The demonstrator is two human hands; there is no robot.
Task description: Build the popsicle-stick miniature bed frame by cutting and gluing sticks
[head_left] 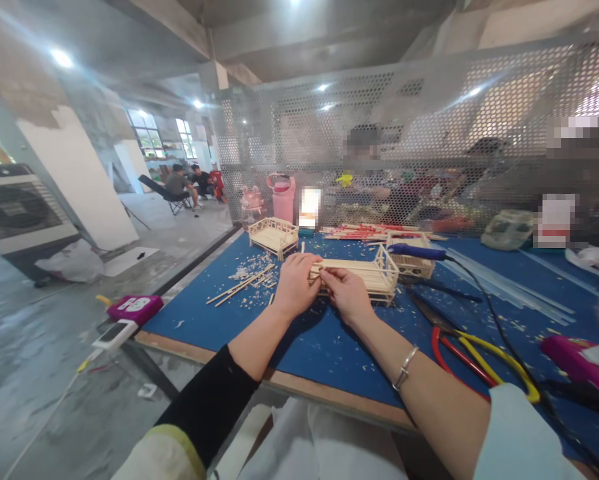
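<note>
A small bed-shaped frame of pale wooden sticks [374, 275] rests on the blue tabletop, its railed end pointing right. My left hand [296, 283] is closed round its left end, where a short stick rises beside the fingers. My right hand [349, 293] pinches at the near left part of the frame. What exactly lies between those right fingertips is too small to tell. Behind to the left stands a similar finished-looking stick model [273, 237], and another stick model [413, 257] is partly hidden at the right.
Loose sticks [242, 285] and wood crumbs lie left. A blue-handled tool with a cord [418, 252], clear glue sticks [509, 283], red-handled pliers [466, 360] and yellow-handled scissors [504, 360] are right. Red-tipped sticks [359, 232] lie before a perforated screen [409, 133].
</note>
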